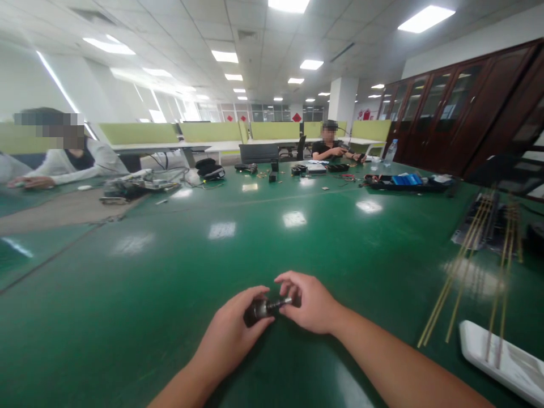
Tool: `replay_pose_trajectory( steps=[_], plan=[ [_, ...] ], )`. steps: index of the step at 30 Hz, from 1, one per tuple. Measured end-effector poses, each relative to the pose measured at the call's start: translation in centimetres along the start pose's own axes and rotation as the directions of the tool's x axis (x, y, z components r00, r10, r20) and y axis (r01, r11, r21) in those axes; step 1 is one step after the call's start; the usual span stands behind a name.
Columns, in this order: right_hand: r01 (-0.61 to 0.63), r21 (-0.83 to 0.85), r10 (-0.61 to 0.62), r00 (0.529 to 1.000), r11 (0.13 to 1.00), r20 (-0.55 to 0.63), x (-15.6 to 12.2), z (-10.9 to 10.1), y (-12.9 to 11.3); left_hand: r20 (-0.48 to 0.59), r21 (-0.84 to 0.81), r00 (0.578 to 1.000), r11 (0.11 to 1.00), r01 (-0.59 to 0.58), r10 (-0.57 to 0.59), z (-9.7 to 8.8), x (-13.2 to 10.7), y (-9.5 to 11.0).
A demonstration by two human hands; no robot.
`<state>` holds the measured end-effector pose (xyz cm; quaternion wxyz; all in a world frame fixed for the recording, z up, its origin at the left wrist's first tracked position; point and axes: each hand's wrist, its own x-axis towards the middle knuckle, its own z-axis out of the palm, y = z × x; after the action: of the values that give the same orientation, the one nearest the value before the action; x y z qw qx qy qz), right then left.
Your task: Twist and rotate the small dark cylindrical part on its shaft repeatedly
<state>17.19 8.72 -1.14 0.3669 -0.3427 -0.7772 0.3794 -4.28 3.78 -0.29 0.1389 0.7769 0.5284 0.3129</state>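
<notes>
My left hand [232,323] is wrapped round the thick dark end of a small metal part with a stepped shaft [266,307]. Its narrow, shiny tip points right, toward my other hand. My right hand [312,303] curves around that tip, with a gap between its thumb and bent fingers. Whether the thumb touches the shaft I cannot tell. The part is held low over the green table [178,283], and the palm hides some of its dark end.
At right, thin yellowish rods [457,272] lie near a white tray [488,345]. A black bin with blue items [406,179] stands farther back. Electronic parts [138,184] lie at far left. One person [91,158] sits at left, another [329,144] across the table.
</notes>
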Motion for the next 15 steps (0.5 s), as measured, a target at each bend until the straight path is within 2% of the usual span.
replay_pose_trajectory(
  steps=[5,9,12,15],
  plan=[
    [-0.002,-0.065,0.003,1.0,0.998,0.015,0.1,-0.2,-0.2,0.005,-0.023,0.995,0.995,-0.099,0.099,-0.5,0.4,1.4],
    [0.033,-0.145,-0.028,0.999,0.989,0.04,-0.2,-0.3,-0.7,0.02,-0.022,0.987,0.987,-0.161,0.161,-0.6,0.5,1.6],
    [0.063,-0.155,-0.056,0.997,0.986,0.047,-0.3,-0.2,-0.8,0.011,-0.019,0.987,0.987,-0.159,0.159,-0.5,0.2,1.4],
    [0.034,-0.081,-0.032,0.999,0.996,0.032,-0.4,-0.1,-0.7,-0.025,-0.008,0.992,0.993,-0.121,0.12,-0.2,0.0,1.0]
  ],
)
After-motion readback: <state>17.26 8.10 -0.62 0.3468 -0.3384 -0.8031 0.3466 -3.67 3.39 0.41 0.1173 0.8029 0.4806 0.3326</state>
